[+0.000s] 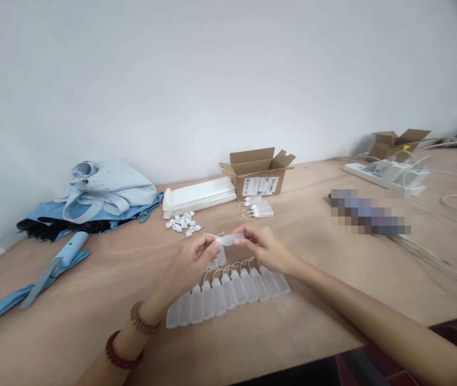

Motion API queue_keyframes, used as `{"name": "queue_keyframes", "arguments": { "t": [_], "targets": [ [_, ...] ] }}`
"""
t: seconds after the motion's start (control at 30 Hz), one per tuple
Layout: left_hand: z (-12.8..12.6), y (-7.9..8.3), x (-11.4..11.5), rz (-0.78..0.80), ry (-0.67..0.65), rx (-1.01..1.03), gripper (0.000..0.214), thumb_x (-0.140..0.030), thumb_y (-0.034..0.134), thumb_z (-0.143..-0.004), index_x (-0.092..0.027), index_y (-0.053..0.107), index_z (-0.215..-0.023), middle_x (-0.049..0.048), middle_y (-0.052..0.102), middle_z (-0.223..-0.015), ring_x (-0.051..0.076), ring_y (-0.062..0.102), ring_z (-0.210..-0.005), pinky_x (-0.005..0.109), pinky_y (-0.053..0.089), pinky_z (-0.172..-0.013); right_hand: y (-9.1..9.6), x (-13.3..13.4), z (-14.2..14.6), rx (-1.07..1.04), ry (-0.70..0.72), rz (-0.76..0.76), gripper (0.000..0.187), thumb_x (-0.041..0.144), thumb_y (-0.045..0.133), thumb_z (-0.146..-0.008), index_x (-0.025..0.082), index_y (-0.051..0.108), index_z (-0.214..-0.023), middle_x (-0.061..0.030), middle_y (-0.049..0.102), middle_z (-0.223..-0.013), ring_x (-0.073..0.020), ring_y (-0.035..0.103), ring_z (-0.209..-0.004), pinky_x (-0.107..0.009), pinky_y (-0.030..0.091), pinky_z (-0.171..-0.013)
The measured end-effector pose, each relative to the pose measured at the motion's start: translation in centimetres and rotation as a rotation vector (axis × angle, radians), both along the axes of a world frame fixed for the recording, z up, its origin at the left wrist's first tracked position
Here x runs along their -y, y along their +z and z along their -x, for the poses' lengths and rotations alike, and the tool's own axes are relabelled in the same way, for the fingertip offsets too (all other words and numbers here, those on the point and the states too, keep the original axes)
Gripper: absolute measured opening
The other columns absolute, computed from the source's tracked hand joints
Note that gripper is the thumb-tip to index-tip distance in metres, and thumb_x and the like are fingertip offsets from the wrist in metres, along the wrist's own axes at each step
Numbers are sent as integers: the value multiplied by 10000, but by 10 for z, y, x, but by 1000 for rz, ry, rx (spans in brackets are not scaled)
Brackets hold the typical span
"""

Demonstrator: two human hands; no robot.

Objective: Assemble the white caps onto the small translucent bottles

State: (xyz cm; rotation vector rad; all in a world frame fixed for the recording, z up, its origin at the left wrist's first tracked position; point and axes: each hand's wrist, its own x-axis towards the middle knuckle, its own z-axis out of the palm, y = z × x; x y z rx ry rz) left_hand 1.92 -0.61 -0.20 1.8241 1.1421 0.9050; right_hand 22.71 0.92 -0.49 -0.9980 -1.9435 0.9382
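A person sits at a wooden table point(91, 300), seen from above their own arms. Both hands meet just over the middle of the table and share one small bottle point(231, 239), translucent white plastic, lying level between them with a thin loop of cord at its left end.

The work in hand looks like fitting or checking the bottle's neck. Judged from this view, it goes best with a light grip at the two ends, the bottle level and the cord clear of the fingers. The soft plastic probably dents if squeezed.

The left hand point(196, 257) is nearly closed, thumb and fingertips pinching the bottle's left end; two bead bracelets point(144, 321) circle that wrist. The right hand point(266, 249) is closed narrowly too, with thumb and first fingers gripping the right end and the other fingers curled loosely.

Just below the hands a row of bottles point(228, 292) lies side by side on the table, touching one another. Beyond the hands are a scatter of small white caps point(183, 222), a stack of white pouches point(198, 197) and an open cardboard box point(257, 172) with a few more bottles point(258, 208) in front of it. A folded blue umbrella point(91, 209) lies well apart to the left. A power strip point(385, 172) with cables sits far right.
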Motion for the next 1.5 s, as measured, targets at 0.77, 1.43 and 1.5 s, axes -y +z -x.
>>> {"name": "queue_keyframes", "arguments": {
  "t": [0.77, 1.43, 1.5],
  "targets": [
    [-2, -2, 2, -11, -8, 19, 247, -401, 516, -869, -174, 604, -831, 13, 594, -729, 146, 557, -686, 250, 456, -647, 3, 5, 4, 34, -44, -53, 292, 388, 432, -911, 159, 600, -841, 27, 472, -602, -117, 415, -567, -242, 294, -562],
    [0, 1, 0, 82, -8, -77, 428, -495, 401, -901, -180, 635, -731, -23, 515, -568, 130, 475, -542, 235, 357, -510, 6, 9, 6, 37, -33, -47, 392, 432, 391, -933, 170, 528, -675, 29, 450, -573, -105, 406, -542, -247, 300, -551],
    [1, 1, 1, 92, 1, -78, 429, -512, 418, -890, -178, 622, -714, -32, 475, -546, 117, 431, -506, 231, 319, -481, 7, 10, 7, 21, -35, -28, 405, 448, 392, -929, 170, 519, -662, 30, 428, -571, -105, 391, -544, -246, 287, -544]
  ]
}}
